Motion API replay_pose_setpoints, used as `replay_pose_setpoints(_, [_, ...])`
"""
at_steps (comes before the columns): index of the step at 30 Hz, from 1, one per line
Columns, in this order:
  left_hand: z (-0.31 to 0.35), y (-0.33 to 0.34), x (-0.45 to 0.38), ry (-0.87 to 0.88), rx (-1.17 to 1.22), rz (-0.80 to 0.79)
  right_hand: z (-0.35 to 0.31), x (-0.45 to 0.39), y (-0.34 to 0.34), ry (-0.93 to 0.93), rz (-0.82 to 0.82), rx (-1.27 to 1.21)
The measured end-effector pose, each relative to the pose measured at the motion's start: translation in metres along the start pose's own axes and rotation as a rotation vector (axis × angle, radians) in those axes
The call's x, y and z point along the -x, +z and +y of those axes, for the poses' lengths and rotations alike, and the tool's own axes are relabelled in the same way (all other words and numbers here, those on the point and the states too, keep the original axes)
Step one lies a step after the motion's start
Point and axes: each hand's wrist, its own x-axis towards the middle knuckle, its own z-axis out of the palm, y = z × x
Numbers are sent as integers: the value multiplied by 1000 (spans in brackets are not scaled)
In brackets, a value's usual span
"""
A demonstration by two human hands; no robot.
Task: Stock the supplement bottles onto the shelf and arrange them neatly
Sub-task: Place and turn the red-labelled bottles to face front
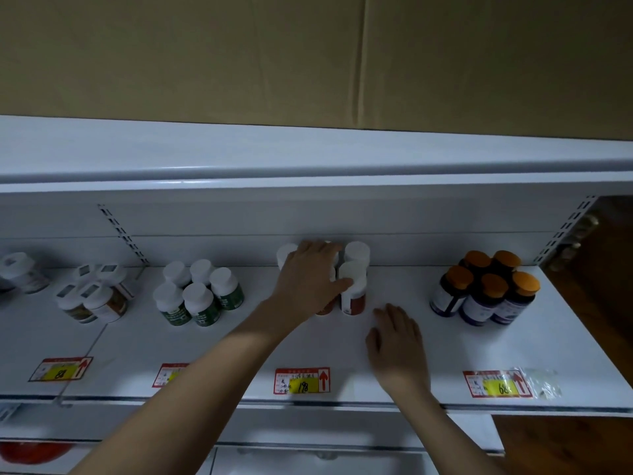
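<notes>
A cluster of white-capped, red-labelled supplement bottles (354, 293) stands mid-shelf on the white shelf (404, 286). My left hand (308, 279) lies over the top of this cluster, fingers spread across the caps, the thumb against the front right bottle; it hides several of them. My right hand (395, 337) hovers flat and relaxed over the bare shelf just right of the cluster, holding nothing. Green-labelled white-capped bottles (198, 293) are grouped to the left. Orange-capped dark bottles (486, 289) are grouped to the right.
More white-capped bottles (92, 296) stand far left. Price tags (302, 380) line the shelf's front edge. A top ledge (308, 176) overhangs the shelf, with cardboard above. A wooden door (603, 275) is at the right; a lower shelf shows below.
</notes>
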Motion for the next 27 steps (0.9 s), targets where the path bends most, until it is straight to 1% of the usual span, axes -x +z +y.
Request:
replay_pose_setpoints(4, [12,7,-12,-17,-4,-45,2,0,3,-10,20,4])
replay_pose_setpoints(7, [16,12,-17,-37,-58,-89,3,-1,5,-17,43,10])
replay_pose_setpoints(16, [21,15,-15,-34,-78,-40,4,-4,7,-24,59,24])
replay_pose_setpoints(18, [19,14,-11,-28,-43,-7,5,-3,8,-31,63,18])
replay_pose_setpoints(21, [21,2,-1,-51,145,57,6,-3,8,-34,55,-37])
replay_pose_setpoints(23, [23,-10,8,-91,321,120,7,-4,3,-28,53,-138])
replay_pose_setpoints(24, [23,-16,13,-105,405,155,4,-5,-3,-6,48,-240])
replay_pose_setpoints(25, [22,-21,18,-119,490,181,0,-5,-13,45,24,-390])
replay_pose_setpoints(27, [20,-31,27,-149,634,180,-17,-1,-40,192,-47,-801])
